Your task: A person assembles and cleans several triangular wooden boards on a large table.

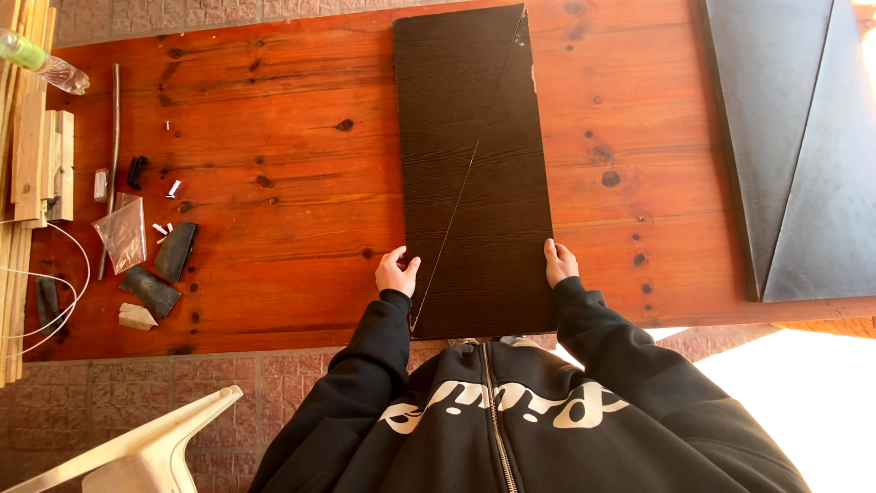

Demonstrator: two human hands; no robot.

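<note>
A dark brown board [474, 173] lies lengthwise on the reddish wooden table [274, 183], running from the near edge at 6 o'clock toward 12 o'clock. A thin pale line crosses it diagonally, from the far right corner down to the near left corner.

The left hand [396, 272] rests on the board's left edge at about 7 o'clock, fingers curled lightly over the rim, thumb apart; it steadies rather than clamps. The right hand [559, 263] sits on the right edge at about 5 o'clock, fingers folded against the side. Neither hand holds a tool.

The step in hand looks like squaring or positioning the board on the table, with the diagonal line already marked. The next move, as I judge it, calls for keeping both edges pinned evenly so the board does not twist, since its near end reaches the table's edge.

At 9 o'clock lie small scraps: black rubber pieces [164, 269], a clear plastic bag [123, 233], a metal rod [111, 155]. At 10 o'clock a plastic bottle [41, 62] lies on wooden slats [27, 137]. Dark panels [794, 137] lie at 2 o'clock.
</note>
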